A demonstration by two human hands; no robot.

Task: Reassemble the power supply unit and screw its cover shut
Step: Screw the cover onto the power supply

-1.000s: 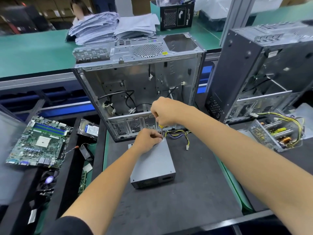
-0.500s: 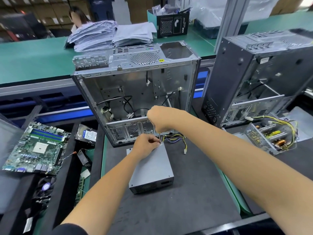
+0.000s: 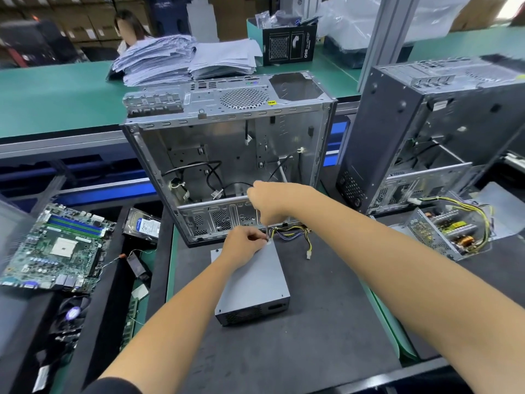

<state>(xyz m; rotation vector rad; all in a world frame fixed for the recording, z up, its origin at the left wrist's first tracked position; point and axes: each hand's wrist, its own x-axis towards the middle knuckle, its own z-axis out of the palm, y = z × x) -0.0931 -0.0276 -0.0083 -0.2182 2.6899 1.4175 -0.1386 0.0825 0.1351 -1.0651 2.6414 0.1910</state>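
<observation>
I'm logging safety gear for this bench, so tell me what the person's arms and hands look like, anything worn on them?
Both hands, the left hand and the right hand, are bare: no gloves, rings or watch show. The forearms are uncovered too. A dark sleeve shows on the left upper arm at the bottom edge. No wrist strap or cable is visible.

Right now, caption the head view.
Right hand drives a screwdriver into the power supply cover; left hand steadies.

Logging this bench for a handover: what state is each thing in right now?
Power supply: cover on, flat on mat.
Screwdriver: upright, tip at far cover corner.
Right hand: grips screwdriver.
Left hand: pinches at the tip.
Computer case: side open.
Second power supply: uncovered.
</observation>
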